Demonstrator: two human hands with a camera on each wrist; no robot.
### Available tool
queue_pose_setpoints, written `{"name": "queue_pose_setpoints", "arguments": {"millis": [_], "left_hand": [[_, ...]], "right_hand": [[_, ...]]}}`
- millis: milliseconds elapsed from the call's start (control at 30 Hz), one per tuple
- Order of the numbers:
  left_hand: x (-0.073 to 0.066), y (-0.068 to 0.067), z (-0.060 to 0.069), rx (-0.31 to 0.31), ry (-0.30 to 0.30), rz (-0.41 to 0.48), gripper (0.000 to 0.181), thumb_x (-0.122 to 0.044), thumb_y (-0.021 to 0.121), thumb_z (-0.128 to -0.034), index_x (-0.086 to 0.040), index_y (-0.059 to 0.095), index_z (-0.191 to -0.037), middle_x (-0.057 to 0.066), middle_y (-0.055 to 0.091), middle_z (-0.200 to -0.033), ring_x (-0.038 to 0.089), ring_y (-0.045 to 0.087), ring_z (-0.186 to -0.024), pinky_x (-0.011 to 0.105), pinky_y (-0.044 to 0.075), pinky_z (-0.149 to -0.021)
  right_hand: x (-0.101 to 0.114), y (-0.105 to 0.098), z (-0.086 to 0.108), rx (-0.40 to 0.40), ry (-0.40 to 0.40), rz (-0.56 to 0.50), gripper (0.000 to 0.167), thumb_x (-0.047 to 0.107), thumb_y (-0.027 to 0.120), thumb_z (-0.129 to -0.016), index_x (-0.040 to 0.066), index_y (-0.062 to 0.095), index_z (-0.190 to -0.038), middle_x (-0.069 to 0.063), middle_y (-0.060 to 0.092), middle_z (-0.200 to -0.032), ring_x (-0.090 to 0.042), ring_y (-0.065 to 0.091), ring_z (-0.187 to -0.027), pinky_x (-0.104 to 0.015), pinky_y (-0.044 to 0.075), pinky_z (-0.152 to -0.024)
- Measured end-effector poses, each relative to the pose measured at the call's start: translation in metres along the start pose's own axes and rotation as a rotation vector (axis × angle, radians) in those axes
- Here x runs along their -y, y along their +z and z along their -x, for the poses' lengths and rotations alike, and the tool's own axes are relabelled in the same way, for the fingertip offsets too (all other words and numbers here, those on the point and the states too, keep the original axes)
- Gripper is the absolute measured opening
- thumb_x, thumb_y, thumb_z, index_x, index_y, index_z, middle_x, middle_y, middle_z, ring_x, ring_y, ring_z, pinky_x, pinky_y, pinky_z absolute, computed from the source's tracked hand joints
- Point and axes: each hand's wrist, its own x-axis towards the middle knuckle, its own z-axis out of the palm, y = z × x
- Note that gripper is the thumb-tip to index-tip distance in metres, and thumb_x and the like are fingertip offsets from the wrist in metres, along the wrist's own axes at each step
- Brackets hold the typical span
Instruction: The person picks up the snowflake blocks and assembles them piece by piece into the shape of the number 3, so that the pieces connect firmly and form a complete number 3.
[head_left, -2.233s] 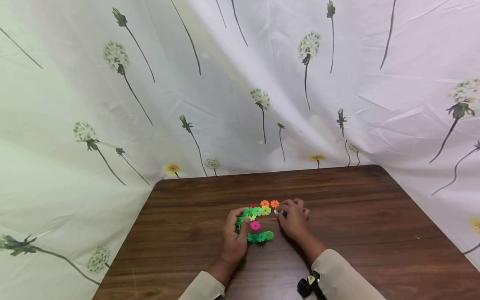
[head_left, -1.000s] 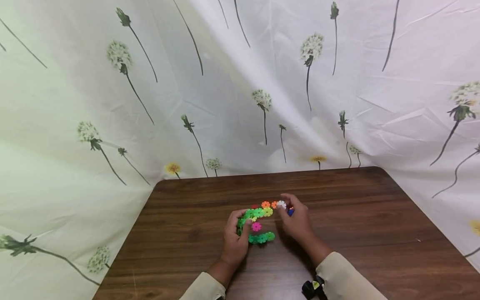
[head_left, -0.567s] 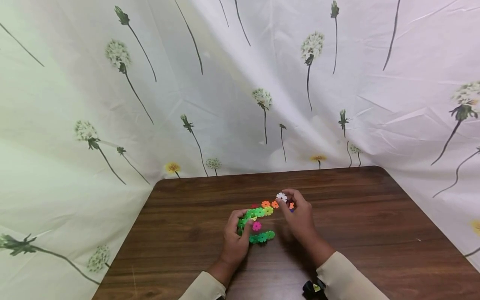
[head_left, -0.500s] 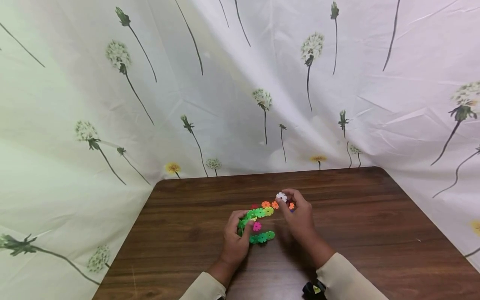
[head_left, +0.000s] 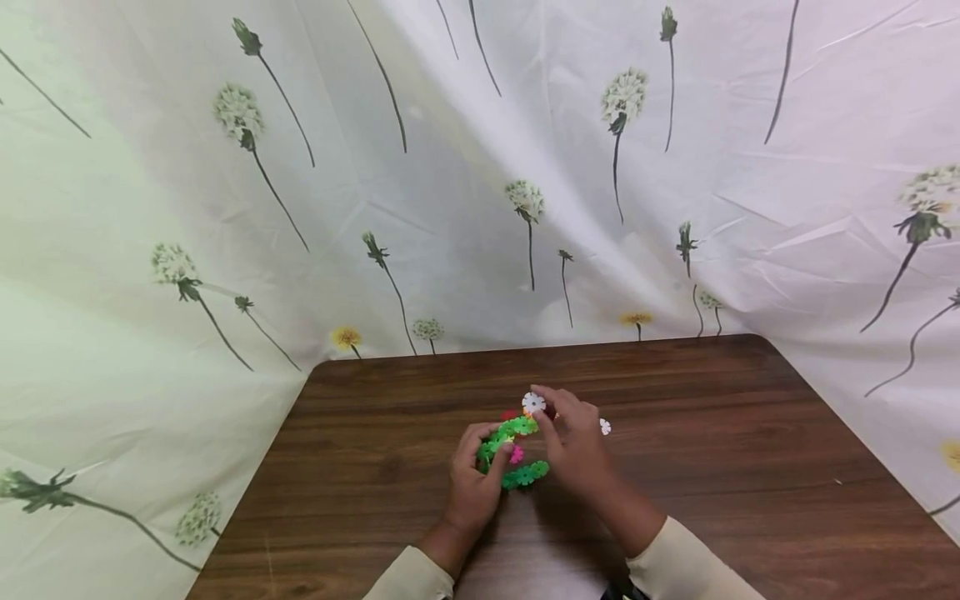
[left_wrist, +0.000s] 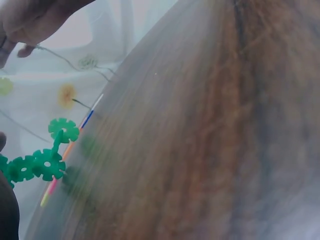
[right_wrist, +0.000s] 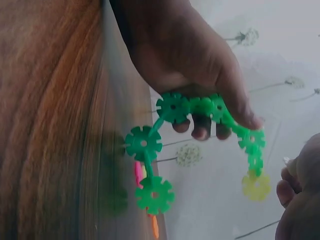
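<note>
My left hand [head_left: 474, 479] grips a curved chain of green flower-shaped interlocking discs [head_left: 525, 475], held above the table. In the right wrist view, its thumb lies along the chain [right_wrist: 155, 195], which ends in a yellow disc [right_wrist: 256, 185]. My right hand [head_left: 576, 442] pinches a white flower-shaped disc [head_left: 533, 403] between thumb and index finger, close to the chain's upper end. Whether the white disc touches the yellow one cannot be told. In the right wrist view, the right hand [right_wrist: 305, 190] mostly hides the white disc.
On the brown wooden table [head_left: 390, 433] lie loose discs: a pink one [head_left: 517, 455], a red one [head_left: 510, 415], and another white one [head_left: 605, 427] right of my right hand. Orange discs are partly hidden. A dandelion-printed curtain [head_left: 465, 208] surrounds the table's back and sides.
My right hand has picked up the white disc from the table, lifted it and carried it left to the chain's upper end. The left hand has stayed nearly in place, holding the chain.
</note>
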Motion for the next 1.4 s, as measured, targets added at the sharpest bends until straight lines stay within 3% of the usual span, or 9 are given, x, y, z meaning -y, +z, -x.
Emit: {"name": "queue_pose_setpoints", "arguments": {"millis": [100,267,600,800,833,967,1100,1267,1400], "left_hand": [[-0.002,0.001,0.000,0.005,-0.034,0.031,0.028,0.002,0.077,-0.0983,-0.008,0.073,-0.124,0.012,0.078,-0.120,0.013,0.073,-0.111,0.017,0.057,-0.097],[-0.009,0.003,0.001,0.008,-0.104,0.051,0.028,-0.002,0.081,-0.0968,-0.008,0.074,-0.124,0.015,0.082,-0.116,0.011,0.076,-0.106,0.018,0.060,-0.092],[-0.013,0.005,0.002,0.004,-0.092,0.121,0.029,0.006,0.080,-0.0944,-0.001,0.074,-0.122,0.024,0.081,-0.112,0.009,0.076,-0.103,0.017,0.061,-0.089],[-0.021,0.006,0.002,-0.001,-0.166,0.112,0.030,0.002,0.083,-0.0931,-0.002,0.076,-0.122,0.019,0.081,-0.119,0.006,0.074,-0.110,0.017,0.059,-0.093],[-0.022,0.006,0.002,-0.001,-0.180,0.114,0.030,0.001,0.084,-0.0930,-0.002,0.076,-0.122,0.018,0.081,-0.120,0.006,0.074,-0.111,0.017,0.059,-0.094],[-0.025,0.006,0.002,-0.009,-0.215,0.120,0.030,0.001,0.084,-0.0926,-0.002,0.076,-0.122,0.017,0.081,-0.121,0.005,0.073,-0.113,0.017,0.059,-0.096],[-0.025,0.007,0.002,-0.018,-0.257,0.129,0.031,0.002,0.085,-0.0917,-0.002,0.077,-0.121,0.016,0.081,-0.122,0.004,0.073,-0.115,0.016,0.058,-0.098],[-0.025,0.008,0.002,-0.040,-0.284,0.116,0.029,0.004,0.084,-0.0914,-0.001,0.078,-0.119,0.017,0.081,-0.121,0.003,0.073,-0.115,0.016,0.058,-0.097],[-0.029,0.008,0.001,-0.063,-0.308,0.067,0.026,0.004,0.085,-0.0902,-0.002,0.081,-0.115,0.014,0.083,-0.116,0.003,0.074,-0.111,0.015,0.058,-0.095]], "right_hand": [[0.005,0.003,0.002,0.008,-0.019,0.028,0.037,-0.004,0.078,-0.096,0.003,0.073,-0.132,-0.004,0.070,-0.091,-0.014,0.064,-0.084,-0.045,0.037,-0.090],[0.009,0.005,0.004,0.004,-0.048,0.056,0.033,-0.006,0.082,-0.092,0.001,0.073,-0.124,-0.005,0.071,-0.091,-0.018,0.066,-0.085,-0.044,0.032,-0.089],[0.011,0.007,0.006,0.003,-0.161,0.155,0.029,0.002,0.086,-0.089,0.003,0.078,-0.117,-0.003,0.075,-0.089,-0.015,0.069,-0.083,-0.045,0.036,-0.084],[0.007,0.011,0.009,-0.035,-0.261,0.192,0.036,0.000,0.090,-0.083,0.005,0.079,-0.117,-0.002,0.075,-0.092,-0.015,0.067,-0.082,-0.044,0.033,-0.084],[0.007,0.012,0.009,-0.038,-0.278,0.199,0.036,0.001,0.090,-0.083,0.006,0.079,-0.117,-0.002,0.075,-0.092,-0.015,0.067,-0.082,-0.044,0.032,-0.084],[0.005,0.011,0.010,-0.066,-0.379,0.236,0.016,0.011,0.077,-0.102,0.006,0.080,-0.117,-0.002,0.075,-0.091,-0.017,0.064,-0.080,-0.045,0.031,-0.083],[0.007,0.009,0.009,-0.072,-0.479,0.285,0.023,0.016,0.063,-0.112,0.005,0.083,-0.115,-0.003,0.076,-0.090,-0.017,0.065,-0.077,-0.046,0.035,-0.083],[0.007,0.005,0.009,-0.023,-0.518,0.326,0.018,0.008,0.067,-0.107,0.003,0.084,-0.114,-0.003,0.080,-0.094,-0.017,0.069,-0.079,-0.045,0.046,-0.083],[0.007,0.004,0.010,0.010,-0.517,0.307,0.018,0.003,0.079,-0.096,0.001,0.084,-0.113,-0.005,0.081,-0.096,-0.018,0.072,-0.082,-0.042,0.054,-0.080]]}}
